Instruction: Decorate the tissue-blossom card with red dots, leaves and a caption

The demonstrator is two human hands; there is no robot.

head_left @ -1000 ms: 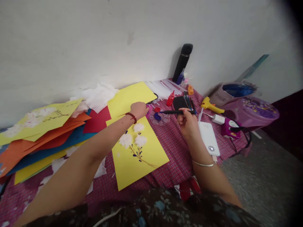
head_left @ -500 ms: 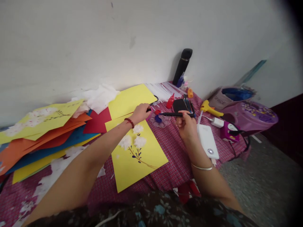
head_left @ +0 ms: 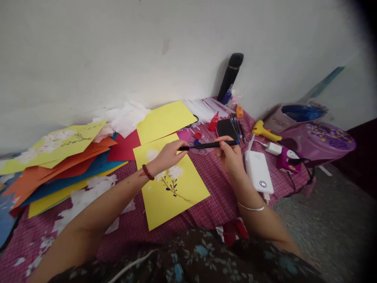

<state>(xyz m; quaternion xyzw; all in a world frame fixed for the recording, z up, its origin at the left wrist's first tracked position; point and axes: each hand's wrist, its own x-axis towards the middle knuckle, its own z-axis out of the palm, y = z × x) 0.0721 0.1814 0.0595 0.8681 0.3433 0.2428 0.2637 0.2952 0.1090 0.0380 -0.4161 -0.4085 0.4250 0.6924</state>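
Note:
My right hand point(head_left: 228, 157) is closed around a dark pen point(head_left: 207, 145), held nearly level with its tip pointing left. Pinched in my left hand point(head_left: 167, 157) is a small black pen cap point(head_left: 184, 148), right at the pen's tip; whether the two touch I cannot tell. Below lies a yellow sheet point(head_left: 165, 212) with a painted brown branch, dark blue leaves and white tissue blossoms, partly covered by my left hand. Just behind the pen sits a clear paint palette point(head_left: 203, 151) with red and blue paint.
Behind are a red paint bottle point(head_left: 213, 122), a black phone-like slab point(head_left: 226, 129) and a tall black bottle point(head_left: 231, 76). To the right lie a white power bank point(head_left: 259, 171), a yellow glue gun point(head_left: 266, 131) and a purple stool point(head_left: 318, 145). Coloured papers point(head_left: 70, 169) are piled left.
My left hand has come down and left from beside the palette, bringing the cap to the pen tip. The pen has shifted slightly left. The view has tilted a little.

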